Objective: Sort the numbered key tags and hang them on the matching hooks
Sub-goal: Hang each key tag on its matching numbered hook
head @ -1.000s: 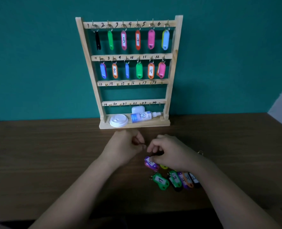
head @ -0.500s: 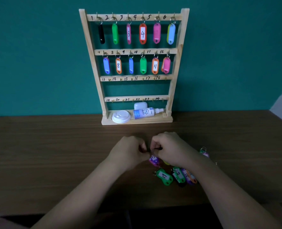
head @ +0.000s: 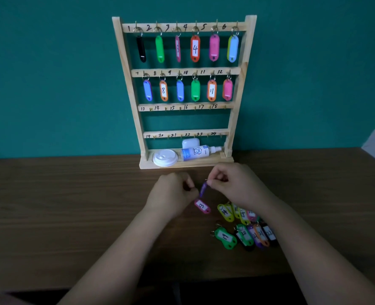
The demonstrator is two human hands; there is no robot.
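- One wooden rack point(head: 183, 71) stands at the back of the table point(head: 72, 205), with four numbered rails.
- Twelve hung tags point(head: 195, 48) fill the top two rails, six on each.
- The right hand point(head: 232, 186) pinches one purple tag point(head: 202, 189) by its top end, and the tag hangs just above the table in front of the rack.
- The left hand point(head: 171, 194) has its fingers curled. I cannot tell whether it holds anything.
- One pink tag point(head: 202, 206), whose label shows a 3, sits just below the purple one, beside the left thumb.
- At least eight loose tags point(head: 225, 236) lie clustered under the right wrist. They overlap, so the exact count is unsure.
- Three items rest on the rack's base: one white cup lid point(head: 165, 158), one spray bottle point(head: 197, 152) and one white case point(head: 190, 143).
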